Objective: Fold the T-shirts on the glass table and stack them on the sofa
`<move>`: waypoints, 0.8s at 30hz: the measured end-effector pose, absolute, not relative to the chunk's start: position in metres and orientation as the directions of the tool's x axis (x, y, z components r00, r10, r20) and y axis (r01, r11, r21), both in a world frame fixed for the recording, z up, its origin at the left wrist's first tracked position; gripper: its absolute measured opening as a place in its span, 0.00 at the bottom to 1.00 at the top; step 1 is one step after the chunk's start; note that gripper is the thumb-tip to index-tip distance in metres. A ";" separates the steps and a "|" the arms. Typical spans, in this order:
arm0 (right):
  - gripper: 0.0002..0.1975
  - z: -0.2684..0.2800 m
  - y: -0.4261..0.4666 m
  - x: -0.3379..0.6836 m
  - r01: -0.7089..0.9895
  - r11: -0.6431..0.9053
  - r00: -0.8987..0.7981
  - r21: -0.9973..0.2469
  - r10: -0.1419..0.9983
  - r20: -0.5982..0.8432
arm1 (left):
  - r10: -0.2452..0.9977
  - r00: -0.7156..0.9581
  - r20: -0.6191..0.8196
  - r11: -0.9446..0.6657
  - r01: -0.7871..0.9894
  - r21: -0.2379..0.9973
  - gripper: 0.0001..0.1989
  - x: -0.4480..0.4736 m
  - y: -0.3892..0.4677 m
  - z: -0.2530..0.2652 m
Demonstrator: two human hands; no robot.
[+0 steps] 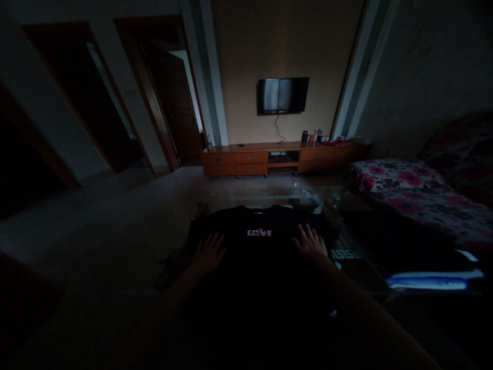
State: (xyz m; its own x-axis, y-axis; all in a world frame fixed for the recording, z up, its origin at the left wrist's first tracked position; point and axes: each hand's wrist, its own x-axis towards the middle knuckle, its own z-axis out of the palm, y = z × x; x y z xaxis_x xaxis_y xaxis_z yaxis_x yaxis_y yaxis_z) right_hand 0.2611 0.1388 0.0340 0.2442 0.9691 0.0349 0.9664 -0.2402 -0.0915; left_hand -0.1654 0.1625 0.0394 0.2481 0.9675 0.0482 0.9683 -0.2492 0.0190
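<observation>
A black T-shirt [254, 267] lies spread out on a glass table [227, 198], its neckline toward the far side. Across its chest is a small white and pink print. My left hand [209, 253] rests flat on the shirt's left side near the sleeve, fingers apart. On the opposite side, my right hand [311, 241] also lies flat with its fingers spread, touching the cloth. Neither hand grips anything. The lower part of the shirt fades into deep shadow, so its hem cannot be made out.
Dark folded cloth [408, 241] sits on the table's right, with a blue and white item [427, 281] at its near edge. Beyond are a flowered sofa [404, 177], a wooden TV cabinet [250, 159] with bottles [314, 136], and a wall television [283, 96]. The room is dim.
</observation>
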 end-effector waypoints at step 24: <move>0.47 0.052 0.111 0.264 0.881 -0.473 0.471 -0.013 0.875 0.114 | 0.971 -0.223 0.080 0.224 0.975 0.002 0.36 -0.168 0.137 0.087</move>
